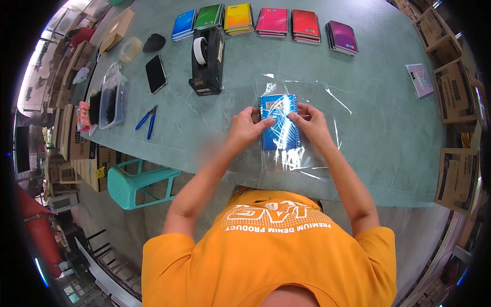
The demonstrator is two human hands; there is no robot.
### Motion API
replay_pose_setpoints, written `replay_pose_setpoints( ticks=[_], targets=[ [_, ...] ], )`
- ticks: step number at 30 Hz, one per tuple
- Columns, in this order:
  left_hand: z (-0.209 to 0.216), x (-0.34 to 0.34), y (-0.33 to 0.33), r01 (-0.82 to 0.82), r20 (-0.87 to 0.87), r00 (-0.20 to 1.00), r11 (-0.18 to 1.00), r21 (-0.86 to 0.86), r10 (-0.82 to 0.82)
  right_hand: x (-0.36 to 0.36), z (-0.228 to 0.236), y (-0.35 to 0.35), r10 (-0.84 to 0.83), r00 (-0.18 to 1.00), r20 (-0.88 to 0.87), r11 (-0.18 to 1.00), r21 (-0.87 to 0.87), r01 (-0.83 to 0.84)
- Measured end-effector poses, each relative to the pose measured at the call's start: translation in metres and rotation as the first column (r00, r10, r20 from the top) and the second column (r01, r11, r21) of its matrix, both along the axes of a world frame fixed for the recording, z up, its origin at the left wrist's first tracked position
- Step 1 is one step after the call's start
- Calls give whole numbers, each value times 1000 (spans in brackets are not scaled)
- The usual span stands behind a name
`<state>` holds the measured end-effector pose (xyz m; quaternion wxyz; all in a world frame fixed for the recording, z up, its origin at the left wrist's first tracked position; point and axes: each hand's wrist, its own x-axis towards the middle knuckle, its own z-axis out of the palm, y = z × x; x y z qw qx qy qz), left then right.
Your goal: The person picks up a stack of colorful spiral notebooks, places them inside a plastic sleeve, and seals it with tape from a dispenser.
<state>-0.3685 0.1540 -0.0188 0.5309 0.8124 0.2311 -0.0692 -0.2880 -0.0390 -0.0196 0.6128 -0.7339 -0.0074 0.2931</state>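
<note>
Between my two hands is a blue spiral notebook (280, 134), lying on a sheet of clear plastic film (319, 153) spread on the green table. Shiny reflections cross its cover; whether film also lies over it I cannot tell. My left hand (249, 126) grips the notebook's left edge, thumb on the cover and fingers around the side. On the opposite edge my right hand (311, 123) holds it the same way, thumb on top. The fingertips beneath are hidden.
Along the far edge stand stacks of blue (183, 24), green, yellow, pink, red and purple (342, 37) notebooks. Left lie a black tape dispenser (208, 66), a phone (156, 74), blue cutters (147, 122) and a plastic bin (113, 102). A green stool (125, 187) stands below; cartons (454, 92) line the right.
</note>
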Motion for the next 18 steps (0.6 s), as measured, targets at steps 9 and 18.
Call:
replay_pose_setpoints(
  ticks=[9, 18],
  targets=[
    [36, -11, -10, 84, 376, 924, 996, -31, -67, -36, 11, -22, -127, 874, 469, 973, 232, 17],
    [37, -12, -5, 11, 644, 748, 973, 231, -161, -37, 33, -3, 201, 305, 931, 968, -237, 84]
  ],
)
